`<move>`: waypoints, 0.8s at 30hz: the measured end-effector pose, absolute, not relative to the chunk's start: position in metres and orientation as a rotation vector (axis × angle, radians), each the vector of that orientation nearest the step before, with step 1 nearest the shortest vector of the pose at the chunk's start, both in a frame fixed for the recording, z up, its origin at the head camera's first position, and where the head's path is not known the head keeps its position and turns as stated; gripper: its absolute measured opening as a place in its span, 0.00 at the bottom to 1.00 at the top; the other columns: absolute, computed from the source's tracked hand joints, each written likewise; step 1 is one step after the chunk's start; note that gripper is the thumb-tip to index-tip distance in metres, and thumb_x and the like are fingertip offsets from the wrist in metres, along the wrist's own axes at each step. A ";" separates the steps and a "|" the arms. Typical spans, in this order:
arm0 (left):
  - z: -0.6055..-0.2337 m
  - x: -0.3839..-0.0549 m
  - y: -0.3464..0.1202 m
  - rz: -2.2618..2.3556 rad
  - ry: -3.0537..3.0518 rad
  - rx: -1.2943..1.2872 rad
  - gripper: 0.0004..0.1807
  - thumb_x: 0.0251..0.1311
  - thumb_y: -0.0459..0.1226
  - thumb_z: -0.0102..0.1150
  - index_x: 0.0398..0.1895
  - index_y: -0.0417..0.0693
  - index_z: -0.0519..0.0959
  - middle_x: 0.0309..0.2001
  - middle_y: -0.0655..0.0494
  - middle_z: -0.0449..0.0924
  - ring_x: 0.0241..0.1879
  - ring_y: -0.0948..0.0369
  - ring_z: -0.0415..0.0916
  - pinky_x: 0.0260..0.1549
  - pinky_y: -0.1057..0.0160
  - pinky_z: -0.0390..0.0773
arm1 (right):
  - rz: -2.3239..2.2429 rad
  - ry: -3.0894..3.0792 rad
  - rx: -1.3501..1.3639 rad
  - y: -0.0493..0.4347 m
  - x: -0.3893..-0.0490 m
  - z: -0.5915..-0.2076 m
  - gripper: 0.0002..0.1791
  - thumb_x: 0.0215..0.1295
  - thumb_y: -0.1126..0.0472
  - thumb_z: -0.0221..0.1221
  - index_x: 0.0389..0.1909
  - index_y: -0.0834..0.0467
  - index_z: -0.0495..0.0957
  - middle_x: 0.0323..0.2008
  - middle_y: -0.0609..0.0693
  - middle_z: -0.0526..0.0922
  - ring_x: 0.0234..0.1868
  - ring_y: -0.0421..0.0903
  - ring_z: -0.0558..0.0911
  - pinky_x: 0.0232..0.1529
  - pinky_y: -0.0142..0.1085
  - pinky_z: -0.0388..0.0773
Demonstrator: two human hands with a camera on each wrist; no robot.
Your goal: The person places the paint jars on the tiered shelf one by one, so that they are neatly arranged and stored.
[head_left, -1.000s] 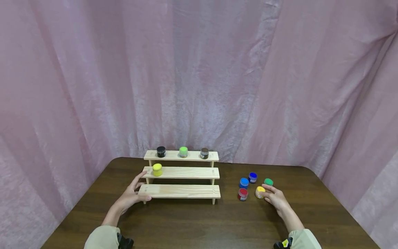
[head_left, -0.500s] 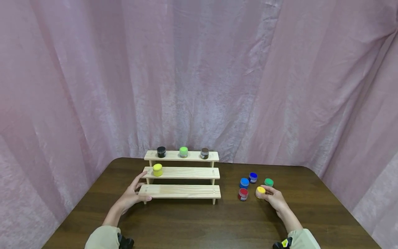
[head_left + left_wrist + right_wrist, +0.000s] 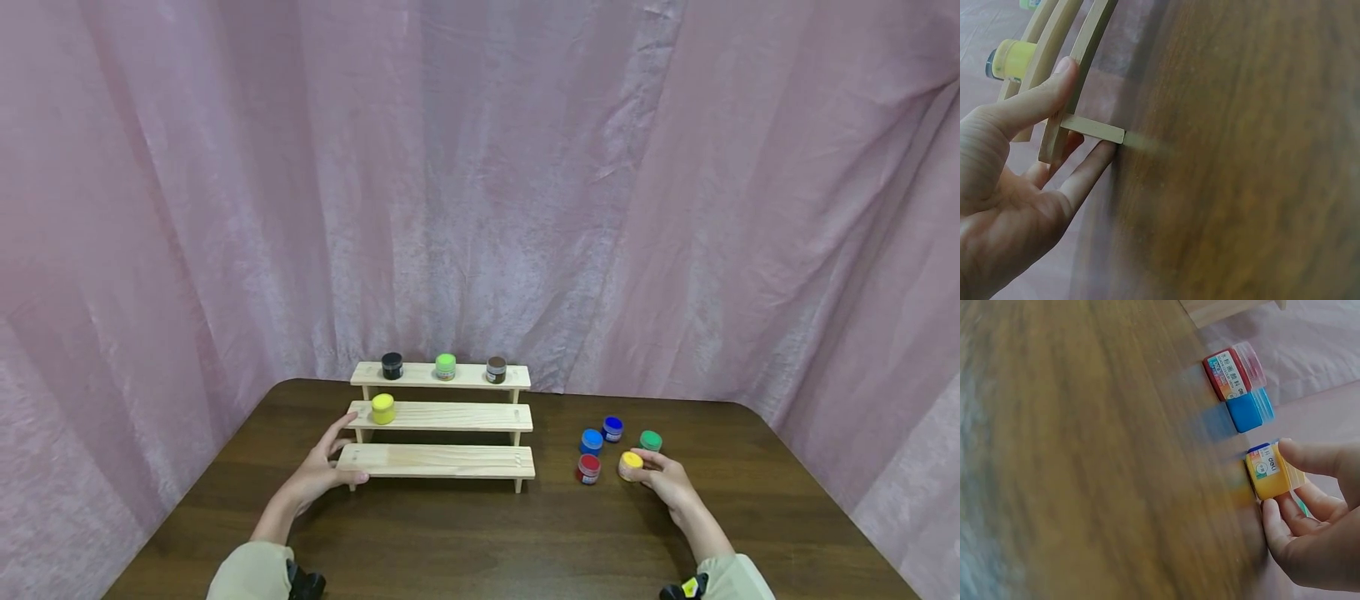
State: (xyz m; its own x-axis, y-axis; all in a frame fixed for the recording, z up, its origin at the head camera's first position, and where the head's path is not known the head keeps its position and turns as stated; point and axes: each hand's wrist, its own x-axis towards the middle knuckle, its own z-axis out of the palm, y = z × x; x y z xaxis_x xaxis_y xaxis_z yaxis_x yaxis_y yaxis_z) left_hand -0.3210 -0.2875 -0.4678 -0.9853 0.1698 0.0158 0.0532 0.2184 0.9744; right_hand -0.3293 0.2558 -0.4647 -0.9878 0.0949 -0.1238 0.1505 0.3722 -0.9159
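My left hand (image 3: pixel 313 475) grips the left end of a three-tier wooden display stand (image 3: pixel 450 460). In the left wrist view its thumb presses on the lowest shelf's front edge, with other fingers around the stand's leg (image 3: pixel 1094 129). My right hand (image 3: pixel 666 483) pinches an orange-yellow paint jar (image 3: pixel 1269 478) between thumb and fingers, low at the table. Beside it are a red paint jar (image 3: pixel 588 469), a light blue one (image 3: pixel 591 442), a dark blue one (image 3: pixel 612 429) and a green one (image 3: pixel 650 440), partly hidden by the fingers.
Black (image 3: pixel 392 366), light green (image 3: pixel 446 367) and brown (image 3: pixel 496 370) jars stand along the top shelf. A lemon-yellow jar (image 3: pixel 383 409) is at the left of the middle shelf. Behind the brown wooden table (image 3: pixel 480 550) hangs a pink curtain (image 3: pixel 480 183).
The right hand's fingers have drawn in around the orange-yellow jar, which stays in about the same spot. The left hand keeps its grip on the stand; the head view has shifted slightly.
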 end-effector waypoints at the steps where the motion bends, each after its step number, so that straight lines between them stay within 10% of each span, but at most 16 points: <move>1: -0.468 -0.321 -0.287 1.903 2.366 0.222 0.60 0.47 0.27 0.72 0.78 0.56 0.43 0.68 0.25 0.55 0.45 0.50 0.78 0.36 0.61 0.79 | -1.719 2.559 0.230 0.256 -0.329 -0.464 0.34 0.61 0.63 0.63 0.65 0.73 0.65 0.58 0.66 0.77 0.43 0.32 0.78 0.47 0.29 0.77; 24: -0.467 -0.319 -0.288 1.921 2.322 0.247 0.60 0.49 0.27 0.71 0.78 0.58 0.41 0.69 0.26 0.53 0.43 0.51 0.78 0.34 0.57 0.80 | -1.879 2.449 0.269 0.254 -0.320 -0.447 0.37 0.65 0.58 0.62 0.70 0.69 0.59 0.57 0.53 0.78 0.38 0.24 0.76 0.49 0.27 0.78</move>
State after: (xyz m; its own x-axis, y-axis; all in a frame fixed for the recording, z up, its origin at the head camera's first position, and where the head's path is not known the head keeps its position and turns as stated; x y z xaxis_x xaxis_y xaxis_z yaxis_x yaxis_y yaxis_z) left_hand -0.3192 -0.2883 -0.4668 -0.9798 0.1998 0.0132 0.0503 0.1819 0.9820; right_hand -0.3197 0.2541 -0.4467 -0.9840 0.1112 -0.1392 0.1632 0.2499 -0.9544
